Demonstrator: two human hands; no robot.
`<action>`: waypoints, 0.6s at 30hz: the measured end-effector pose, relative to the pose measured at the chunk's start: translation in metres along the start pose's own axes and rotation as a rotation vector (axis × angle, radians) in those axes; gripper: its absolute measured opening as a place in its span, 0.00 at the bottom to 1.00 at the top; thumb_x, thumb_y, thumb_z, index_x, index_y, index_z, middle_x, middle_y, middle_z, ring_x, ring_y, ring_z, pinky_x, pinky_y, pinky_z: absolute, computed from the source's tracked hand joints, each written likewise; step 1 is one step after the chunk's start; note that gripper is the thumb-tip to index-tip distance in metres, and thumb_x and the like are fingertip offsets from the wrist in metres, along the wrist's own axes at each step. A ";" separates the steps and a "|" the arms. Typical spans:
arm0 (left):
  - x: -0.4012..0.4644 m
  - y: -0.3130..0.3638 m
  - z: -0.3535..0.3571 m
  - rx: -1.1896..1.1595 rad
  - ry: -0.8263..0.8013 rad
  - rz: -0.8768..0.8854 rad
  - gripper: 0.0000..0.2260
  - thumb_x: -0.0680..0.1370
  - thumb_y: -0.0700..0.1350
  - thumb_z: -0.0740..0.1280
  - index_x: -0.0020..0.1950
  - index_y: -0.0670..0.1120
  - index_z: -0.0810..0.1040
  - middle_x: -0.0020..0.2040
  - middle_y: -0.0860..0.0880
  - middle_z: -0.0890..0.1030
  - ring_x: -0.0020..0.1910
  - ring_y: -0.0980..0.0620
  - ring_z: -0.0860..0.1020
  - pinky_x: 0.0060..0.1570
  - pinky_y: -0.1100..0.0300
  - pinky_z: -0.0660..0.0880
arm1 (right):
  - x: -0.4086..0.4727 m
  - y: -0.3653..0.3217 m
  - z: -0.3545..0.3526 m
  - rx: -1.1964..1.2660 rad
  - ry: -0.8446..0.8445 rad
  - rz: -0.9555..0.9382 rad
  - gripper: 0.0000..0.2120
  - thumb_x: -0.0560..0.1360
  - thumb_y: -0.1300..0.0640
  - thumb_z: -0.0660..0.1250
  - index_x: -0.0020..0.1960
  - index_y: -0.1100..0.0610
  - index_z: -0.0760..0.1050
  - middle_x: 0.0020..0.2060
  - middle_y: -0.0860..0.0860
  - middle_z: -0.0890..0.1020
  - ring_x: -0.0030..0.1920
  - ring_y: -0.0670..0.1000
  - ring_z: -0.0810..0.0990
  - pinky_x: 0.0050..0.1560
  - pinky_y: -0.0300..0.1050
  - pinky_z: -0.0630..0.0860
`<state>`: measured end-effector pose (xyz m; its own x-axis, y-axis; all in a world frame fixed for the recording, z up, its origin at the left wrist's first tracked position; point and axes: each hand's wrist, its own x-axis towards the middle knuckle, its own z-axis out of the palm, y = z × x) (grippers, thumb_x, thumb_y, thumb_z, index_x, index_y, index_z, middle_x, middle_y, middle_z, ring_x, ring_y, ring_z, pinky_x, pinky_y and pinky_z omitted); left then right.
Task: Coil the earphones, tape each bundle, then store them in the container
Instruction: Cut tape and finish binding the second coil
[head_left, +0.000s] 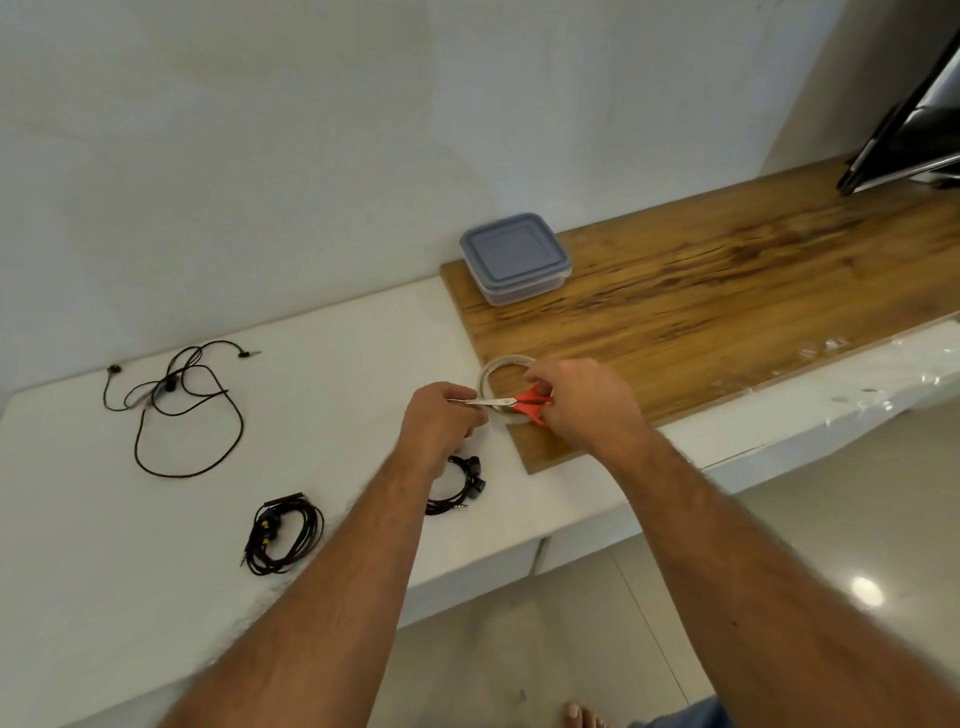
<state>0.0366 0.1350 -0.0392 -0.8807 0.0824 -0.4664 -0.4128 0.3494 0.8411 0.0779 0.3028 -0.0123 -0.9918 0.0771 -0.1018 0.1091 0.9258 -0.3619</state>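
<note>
My right hand grips red-handled scissors, blades pointing left toward my left hand. My left hand's fingers are curled and seem to pinch a strip of clear tape drawn from the tape roll on the wooden board's corner. A coiled black earphone lies just below my left hand, partly hidden by the wrist. Another coiled earphone with yellow buds lies further left. An uncoiled black earphone sprawls at the far left. The lidded container stands by the wall.
A wooden board covers the right part of the white counter. A dark slanted object stands at the far right. The counter's front edge drops to a tiled floor, where a bare foot shows.
</note>
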 end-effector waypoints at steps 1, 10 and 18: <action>-0.001 0.001 0.001 -0.028 -0.004 -0.013 0.13 0.72 0.32 0.71 0.54 0.40 0.78 0.33 0.46 0.76 0.27 0.54 0.70 0.24 0.64 0.65 | 0.000 0.000 0.000 0.003 -0.005 0.001 0.17 0.73 0.51 0.71 0.62 0.46 0.76 0.51 0.45 0.83 0.53 0.49 0.80 0.53 0.50 0.79; -0.001 -0.005 0.006 -0.121 0.005 0.010 0.10 0.72 0.36 0.74 0.50 0.43 0.78 0.33 0.48 0.76 0.28 0.55 0.70 0.23 0.64 0.65 | -0.002 -0.002 -0.005 0.120 -0.013 -0.033 0.13 0.74 0.51 0.71 0.58 0.48 0.80 0.48 0.45 0.84 0.50 0.47 0.80 0.52 0.48 0.79; 0.001 -0.006 0.009 -0.141 0.016 0.030 0.07 0.73 0.38 0.74 0.49 0.42 0.81 0.31 0.49 0.75 0.28 0.55 0.70 0.23 0.64 0.64 | 0.000 0.002 -0.003 0.275 -0.028 0.028 0.13 0.71 0.49 0.75 0.55 0.47 0.81 0.46 0.44 0.83 0.47 0.44 0.79 0.50 0.45 0.80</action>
<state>0.0404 0.1416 -0.0470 -0.8961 0.0759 -0.4373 -0.4140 0.2123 0.8852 0.0778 0.3059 -0.0099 -0.9864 0.0873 -0.1391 0.1538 0.7882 -0.5959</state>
